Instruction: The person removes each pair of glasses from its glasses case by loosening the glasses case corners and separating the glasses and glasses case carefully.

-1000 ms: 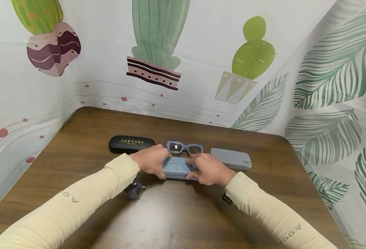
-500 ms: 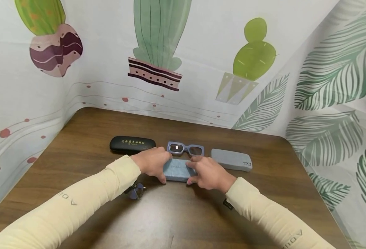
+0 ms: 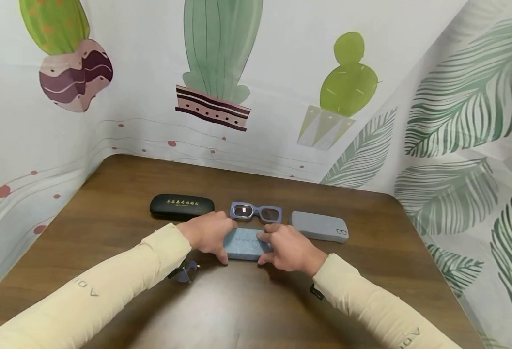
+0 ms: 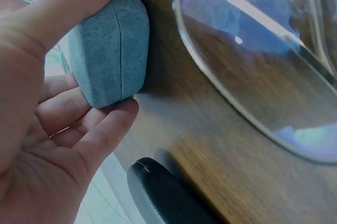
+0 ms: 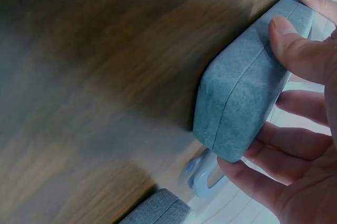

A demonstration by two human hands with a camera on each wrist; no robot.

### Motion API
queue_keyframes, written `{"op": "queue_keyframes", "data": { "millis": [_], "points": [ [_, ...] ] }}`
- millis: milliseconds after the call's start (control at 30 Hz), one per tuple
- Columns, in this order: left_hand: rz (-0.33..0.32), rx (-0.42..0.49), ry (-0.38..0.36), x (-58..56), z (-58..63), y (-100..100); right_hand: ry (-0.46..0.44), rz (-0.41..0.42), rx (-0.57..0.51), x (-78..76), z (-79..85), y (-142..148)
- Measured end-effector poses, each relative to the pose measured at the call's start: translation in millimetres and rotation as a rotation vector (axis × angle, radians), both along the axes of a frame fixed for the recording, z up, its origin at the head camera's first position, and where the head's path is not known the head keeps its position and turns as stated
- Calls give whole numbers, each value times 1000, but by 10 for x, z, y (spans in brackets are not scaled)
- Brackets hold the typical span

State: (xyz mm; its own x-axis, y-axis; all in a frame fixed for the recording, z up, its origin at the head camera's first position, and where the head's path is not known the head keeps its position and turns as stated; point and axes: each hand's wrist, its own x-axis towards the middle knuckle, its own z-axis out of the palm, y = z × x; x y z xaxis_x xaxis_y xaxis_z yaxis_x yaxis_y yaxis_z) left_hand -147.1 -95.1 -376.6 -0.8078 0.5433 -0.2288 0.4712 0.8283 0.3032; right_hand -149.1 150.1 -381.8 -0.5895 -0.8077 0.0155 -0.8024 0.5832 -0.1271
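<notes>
A light blue glasses case [image 3: 246, 246] with faint lettering lies closed on the table, an unbroken seam running along its side in both wrist views. At its left end my left hand [image 3: 208, 235] grips it, thumb at the near side and fingers at the far side. The right hand [image 3: 291, 249] holds the other end in the same way. Close under my left wrist lie thin-rimmed glasses [image 3: 188, 272], partly hidden by the wrist; their lens rim [image 4: 210, 84] looms large in the left wrist view. Just behind the blue case sit thick blue-framed glasses [image 3: 259, 212].
A black glasses case [image 3: 180, 207] with gold lettering lies at the back left. To the right is a grey glasses case [image 3: 317, 225] with a small glasses print. The wooden table [image 3: 247, 310] ends at a patterned cloth [image 3: 277, 72] behind.
A second ago a gap showed along the blue case's near side; now the lid is down and the case is closed. Both hands have stayed at its ends. The whole view has shifted slightly.
</notes>
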Motion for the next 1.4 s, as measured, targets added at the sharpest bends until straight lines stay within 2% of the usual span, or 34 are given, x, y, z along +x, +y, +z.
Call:
{"op": "queue_keyframes", "data": {
  "millis": [167,433,733,867,1000,1167,1267,1400],
  "points": [
    [1,6,-1,20,4,10,7,-29,2,16,-18,2],
    [-10,10,2,52,-3,-12,-1,-14,10,41,-19,-6],
    [-23,23,20,43,-9,-8,7,-15,6,30,-17,-4],
    [-16,16,20,43,-10,7,-16,-19,16,6,-15,3],
    [-14,12,35,49,-24,16,-54,-4,-24,-102,-3,6],
    [-20,3,36,61,-8,24,-21,-23,-118,-344,69,-93],
    [-16,-6,27,55,0,26,-5,-78,-86,-497,107,-220],
    [-1,4,0,46,6,35,-65,-140,8,-654,97,-366]
  ]
}}
